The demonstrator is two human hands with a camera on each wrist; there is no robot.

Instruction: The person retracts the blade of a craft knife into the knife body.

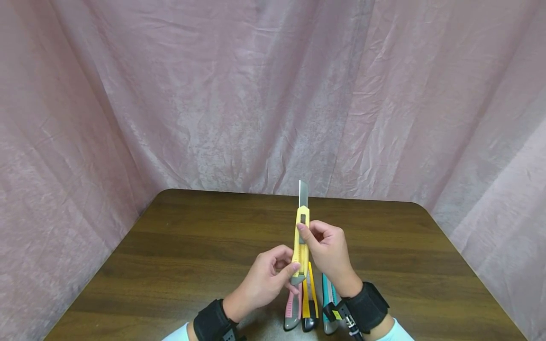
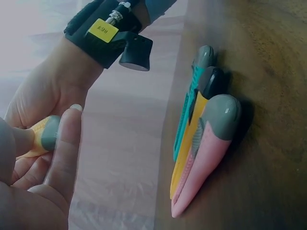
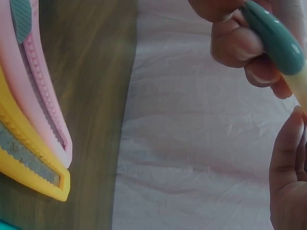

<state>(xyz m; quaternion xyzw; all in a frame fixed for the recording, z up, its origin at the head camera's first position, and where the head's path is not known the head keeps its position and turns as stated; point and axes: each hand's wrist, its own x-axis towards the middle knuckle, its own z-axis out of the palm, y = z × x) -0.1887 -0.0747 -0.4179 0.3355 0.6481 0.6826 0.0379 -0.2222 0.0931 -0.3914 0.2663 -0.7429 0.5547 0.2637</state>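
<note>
A pale yellow box cutter (image 1: 300, 258) is held above the table, its long blade (image 1: 304, 193) out and pointing away. My left hand (image 1: 268, 274) pinches the lower end, near the grey-green end cap (image 2: 50, 132). Higher on the body, my right hand (image 1: 330, 246) grips it with the thumb by the slider. Below my hands lie three more cutters side by side: a pink one (image 1: 292, 310), an orange-yellow one (image 1: 310, 303) with a black end, and a teal one (image 1: 329, 303). In the right wrist view, fingers cover part of the yellow cutter (image 3: 280, 43).
The brown wooden table (image 1: 204, 237) has rounded far corners. A pink curtain (image 1: 256, 104) hangs behind it and along its sides. Black straps with small cameras circle both wrists, the right strap (image 1: 367, 308) close to the teal cutter in the head view.
</note>
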